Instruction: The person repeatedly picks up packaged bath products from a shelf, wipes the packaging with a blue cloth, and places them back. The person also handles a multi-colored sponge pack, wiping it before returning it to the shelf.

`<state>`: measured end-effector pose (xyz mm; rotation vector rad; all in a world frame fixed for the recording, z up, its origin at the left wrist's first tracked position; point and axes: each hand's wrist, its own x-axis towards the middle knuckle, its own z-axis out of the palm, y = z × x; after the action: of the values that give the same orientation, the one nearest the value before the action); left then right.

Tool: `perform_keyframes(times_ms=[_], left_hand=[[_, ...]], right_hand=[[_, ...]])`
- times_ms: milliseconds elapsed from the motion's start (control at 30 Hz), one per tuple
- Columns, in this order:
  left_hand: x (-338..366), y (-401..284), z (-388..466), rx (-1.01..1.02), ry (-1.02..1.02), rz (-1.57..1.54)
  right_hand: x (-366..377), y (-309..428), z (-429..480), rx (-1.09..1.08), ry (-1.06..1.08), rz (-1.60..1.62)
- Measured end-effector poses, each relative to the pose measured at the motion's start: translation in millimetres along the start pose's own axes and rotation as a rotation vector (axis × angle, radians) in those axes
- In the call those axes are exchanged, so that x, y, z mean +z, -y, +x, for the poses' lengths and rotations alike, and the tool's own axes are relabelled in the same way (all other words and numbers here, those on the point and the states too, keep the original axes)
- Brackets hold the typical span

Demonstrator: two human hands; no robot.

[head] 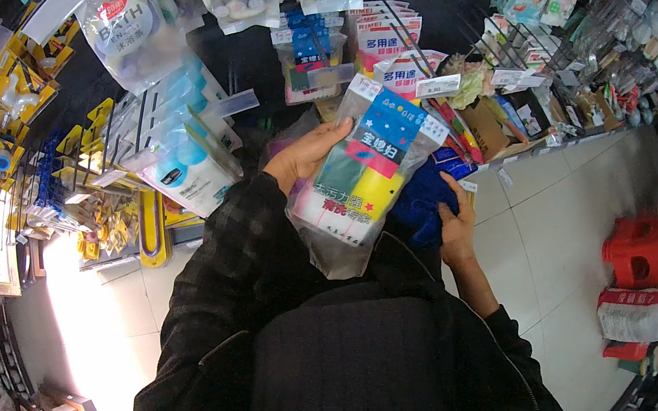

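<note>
My left hand (311, 155) grips a clear plastic packet (373, 167) by its left edge, thumb on the front. The packet tilts in front of my chest; its printed card is blue, green, yellow and pink and bears writing. My right hand (459, 231) has its fingers and thumb on a bundle of dark blue cloth (425, 201), just right of the packet. Part of this cloth is hidden behind the packet. Similar small packets (312, 59) hang on a hook beyond my left hand.
Bagged bath goods (129, 26) hang at the upper left, with blue-and-white packs (184, 168) below. Metal hooks and price-tag holders (438, 86) stick out from the display. Cardboard boxes (490, 127) line a low shelf. Red plastic stools (641, 252) stand on the right, beyond the tiled floor (522, 234).
</note>
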<state>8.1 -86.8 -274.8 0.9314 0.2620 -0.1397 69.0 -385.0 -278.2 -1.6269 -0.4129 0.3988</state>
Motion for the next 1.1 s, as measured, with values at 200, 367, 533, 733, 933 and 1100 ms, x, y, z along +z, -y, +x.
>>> perform_keyframes(times_ms=[200,367,533,733,933,1100], left_hand=[[55,-35,-9,0.273,-0.181,0.136],[64,-53,-17,0.543,-0.251,0.156],[64,-71,-28,0.545,-0.257,-0.035],[66,-79,-36,0.67,-0.283,-0.006],[71,-89,-44,0.787,-0.392,-0.011],[75,-92,-49,0.789,-0.346,-0.088]], right_hand=[[-6,2,7,0.032,-0.041,0.133],[-5,-5,6,0.015,-0.046,0.073],[2,5,5,0.038,-0.039,0.093],[7,6,5,0.052,-0.037,0.105],[7,-6,6,0.002,0.006,0.069],[10,-11,7,-0.034,0.006,0.062]])
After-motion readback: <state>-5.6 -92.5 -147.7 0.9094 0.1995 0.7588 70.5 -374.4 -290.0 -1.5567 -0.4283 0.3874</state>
